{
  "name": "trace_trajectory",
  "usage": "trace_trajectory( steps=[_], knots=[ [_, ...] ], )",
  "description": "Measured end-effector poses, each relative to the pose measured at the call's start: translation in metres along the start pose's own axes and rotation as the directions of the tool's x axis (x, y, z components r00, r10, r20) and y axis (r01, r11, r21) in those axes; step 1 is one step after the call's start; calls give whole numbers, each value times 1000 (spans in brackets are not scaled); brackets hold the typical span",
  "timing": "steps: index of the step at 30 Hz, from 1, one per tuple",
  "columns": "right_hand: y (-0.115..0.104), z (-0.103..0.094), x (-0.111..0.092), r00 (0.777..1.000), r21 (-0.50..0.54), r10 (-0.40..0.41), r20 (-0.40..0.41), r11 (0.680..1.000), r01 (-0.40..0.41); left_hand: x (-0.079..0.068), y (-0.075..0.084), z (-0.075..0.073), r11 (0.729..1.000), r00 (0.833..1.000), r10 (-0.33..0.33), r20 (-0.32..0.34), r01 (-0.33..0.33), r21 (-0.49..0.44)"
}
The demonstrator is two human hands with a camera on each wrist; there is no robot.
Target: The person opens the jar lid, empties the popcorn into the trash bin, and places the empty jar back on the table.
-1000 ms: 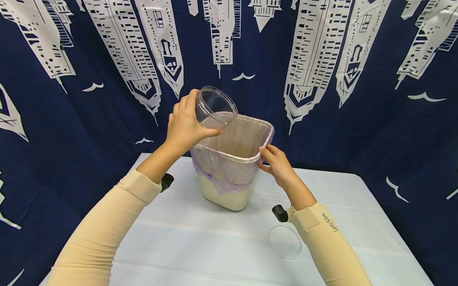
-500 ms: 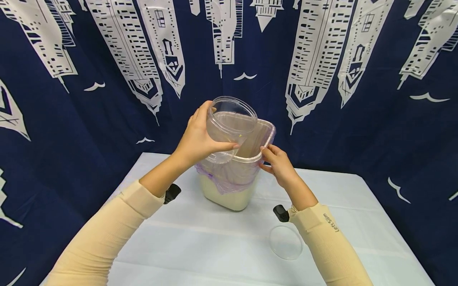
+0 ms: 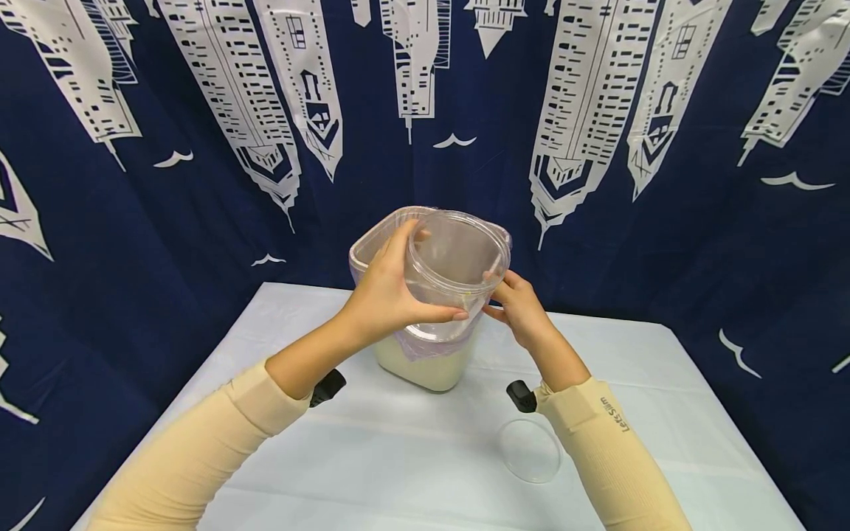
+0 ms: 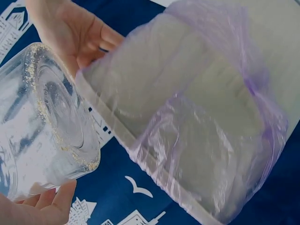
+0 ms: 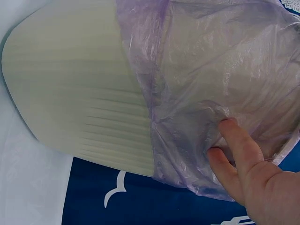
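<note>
My left hand (image 3: 385, 299) grips a clear plastic jar (image 3: 448, 313) around its side, thumb at the front. The jar is tilted, its open mouth toward the head camera, in front of the trash bin's right rim. Yellowish crumbs cling around the jar's base (image 4: 42, 101) in the left wrist view. The cream trash bin (image 3: 425, 370) stands upright, lined with a thin purple bag (image 4: 197, 126) folded over its rim. My right hand (image 3: 521, 310) holds the bin's right rim; two of its fingers (image 5: 241, 145) press the bag from outside. The jar partly covers the right fingertips.
A round clear lid (image 3: 530, 451) lies flat on the white-covered table (image 3: 398, 457), near the right forearm. Behind the table hangs a dark blue curtain (image 3: 465, 173) with white building prints. Each wrist carries a small black camera (image 3: 521, 396).
My left hand has brought the jar right and down, from over the bin's left part to its right rim, uncovering the bin's left opening. The right hand has stayed on the rim.
</note>
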State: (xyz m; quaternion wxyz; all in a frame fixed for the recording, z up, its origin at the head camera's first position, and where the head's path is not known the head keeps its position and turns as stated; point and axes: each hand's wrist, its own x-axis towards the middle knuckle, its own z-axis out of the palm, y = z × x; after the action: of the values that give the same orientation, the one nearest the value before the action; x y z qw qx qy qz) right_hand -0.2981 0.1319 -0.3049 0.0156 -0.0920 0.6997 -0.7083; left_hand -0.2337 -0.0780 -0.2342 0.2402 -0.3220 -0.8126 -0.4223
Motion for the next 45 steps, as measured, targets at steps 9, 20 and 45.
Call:
trace_trajectory(
  steps=[9, 20, 45],
  knots=[
    [1, 0, 0, 999, -28, 16, -31, 999, -17, -14, 2, 7, 999, 1000, -14, -6, 13, -49],
    [2, 0, -1, 999, 14, -25, -35, 1000, 25, -36, -1, 22, 993, 1000, -11, 6, 11, -116],
    [1, -2, 2, 1000, -4, 10, -6, 1000, -10, -83, -51, 66, 987, 993, -116, 32, 119, -105]
  ],
)
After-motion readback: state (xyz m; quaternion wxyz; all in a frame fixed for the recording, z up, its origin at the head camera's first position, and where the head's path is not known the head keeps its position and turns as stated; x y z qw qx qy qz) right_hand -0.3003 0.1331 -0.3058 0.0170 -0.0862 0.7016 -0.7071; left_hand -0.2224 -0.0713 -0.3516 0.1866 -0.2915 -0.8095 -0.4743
